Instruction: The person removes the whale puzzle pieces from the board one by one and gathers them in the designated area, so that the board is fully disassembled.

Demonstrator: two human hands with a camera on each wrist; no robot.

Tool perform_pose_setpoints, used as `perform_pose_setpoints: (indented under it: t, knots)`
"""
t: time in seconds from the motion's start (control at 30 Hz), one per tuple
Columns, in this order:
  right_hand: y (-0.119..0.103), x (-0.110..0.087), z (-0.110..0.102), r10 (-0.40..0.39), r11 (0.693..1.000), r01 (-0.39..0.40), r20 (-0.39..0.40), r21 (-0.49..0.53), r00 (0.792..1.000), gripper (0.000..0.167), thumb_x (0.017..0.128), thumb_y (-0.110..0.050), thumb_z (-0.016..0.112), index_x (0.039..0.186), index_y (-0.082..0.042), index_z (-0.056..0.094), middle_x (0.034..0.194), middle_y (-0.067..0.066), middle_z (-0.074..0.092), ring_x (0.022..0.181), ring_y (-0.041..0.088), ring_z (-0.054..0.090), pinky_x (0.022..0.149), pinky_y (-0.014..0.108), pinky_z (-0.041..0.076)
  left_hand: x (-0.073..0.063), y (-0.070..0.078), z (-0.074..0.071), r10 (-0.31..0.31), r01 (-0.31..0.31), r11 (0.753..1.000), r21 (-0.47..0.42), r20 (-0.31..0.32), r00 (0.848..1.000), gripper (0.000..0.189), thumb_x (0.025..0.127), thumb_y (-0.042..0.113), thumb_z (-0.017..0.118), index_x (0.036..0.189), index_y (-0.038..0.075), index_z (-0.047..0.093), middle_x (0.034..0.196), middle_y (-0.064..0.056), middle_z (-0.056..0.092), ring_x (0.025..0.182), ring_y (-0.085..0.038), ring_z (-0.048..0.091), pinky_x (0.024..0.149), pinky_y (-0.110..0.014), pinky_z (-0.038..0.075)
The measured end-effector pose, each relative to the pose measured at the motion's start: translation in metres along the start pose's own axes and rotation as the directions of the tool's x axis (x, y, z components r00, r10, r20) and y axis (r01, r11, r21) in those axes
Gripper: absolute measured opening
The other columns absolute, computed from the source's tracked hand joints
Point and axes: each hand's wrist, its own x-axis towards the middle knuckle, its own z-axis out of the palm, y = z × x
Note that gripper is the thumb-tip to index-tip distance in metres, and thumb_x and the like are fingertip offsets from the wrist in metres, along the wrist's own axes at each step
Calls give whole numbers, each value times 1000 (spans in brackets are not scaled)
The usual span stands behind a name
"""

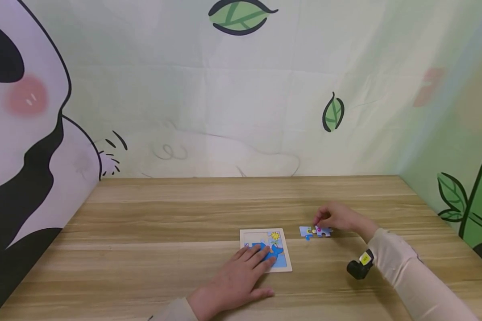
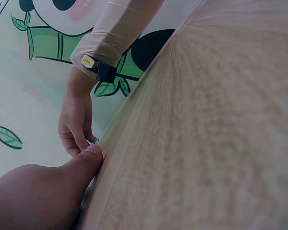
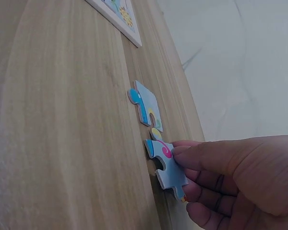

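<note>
Left hand [image 1: 237,280], fingers spread, resting on a square, pale-rimmed jigsaw tray [image 1: 281,269], wood-grained surface [image 1: 144,263] beneath, flat knobbed jigsaw piece [image 1: 305,231] to the tray's right, right hand [image 1: 338,216] pinching a notched piece [image 3: 171,168] beside it, pink swirl [image 3: 165,151] crisp only in the right wrist view

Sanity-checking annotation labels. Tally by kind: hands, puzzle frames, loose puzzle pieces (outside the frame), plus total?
Hands: 2 (left hand, right hand)
Puzzle frame: 1
Loose puzzle pieces: 2 (held piece in the right hand, free piece on the table)
Total: 5
</note>
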Motion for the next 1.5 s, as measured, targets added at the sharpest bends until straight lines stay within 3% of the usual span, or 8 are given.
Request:
perform_pose_setpoints:
  t: [0.4,0.63,0.93,1.2,1.5]
  knots:
    - [1,-5,1,-41,999,42,-44,29,998,10,86,-5,66,92,2,69,86,9,71,73,8,55,66,19,46,1,-1,1,5,-5,1000,16,-7,1000,68,95,63,37,146,19,42,152,-3,42,141,-21,38,114,-41,35]
    - [-4,-9,0,-24,997,29,-76,69,997,15,89,-10,64,96,2,67,89,9,70,78,10,57,69,21,48,1,0,-1,2,-2,1000,16,4,1000,68,95,63,38,147,19,41,152,-3,41,142,-21,37,114,-40,34]
    - [-11,-11,-2,-66,993,77,-126,87,990,20,91,-8,62,103,7,65,97,15,69,84,10,58,73,19,50,2,0,-2,0,0,1000,23,15,1000,68,95,63,37,147,19,40,153,-2,41,142,-21,37,115,-40,34]
    - [-28,-10,2,-93,993,106,-190,59,977,21,90,-6,62,107,7,65,97,16,69,83,11,57,72,19,49,0,0,0,-10,10,1000,-3,38,999,69,95,64,36,148,19,38,154,-2,38,143,-21,34,115,-41,33]
    - [-44,-4,11,-121,989,135,-208,55,971,22,91,-7,62,109,5,65,98,14,69,88,14,60,73,19,51,0,0,0,-11,12,1000,-10,45,999,70,95,64,34,148,19,37,155,-2,37,144,-20,34,116,-41,32]
